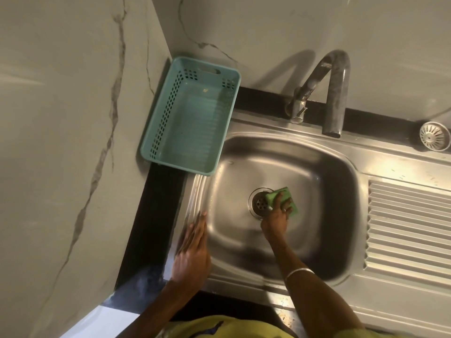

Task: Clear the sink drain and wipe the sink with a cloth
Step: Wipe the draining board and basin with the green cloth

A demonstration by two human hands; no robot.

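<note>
Wiping looks underway: right hand (277,215) presses green cloth (284,200) beside drain (259,203), left hand (192,250) flat on sink (341,164) rim; next, sweep the basin walls

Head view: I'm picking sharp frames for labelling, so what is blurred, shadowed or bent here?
Head view: the left hand is motion-smeared on the sink rim; the right hand on the green cloth is sharper; the tap casts a wall shadow; wide-angle bending curves edges.
</note>
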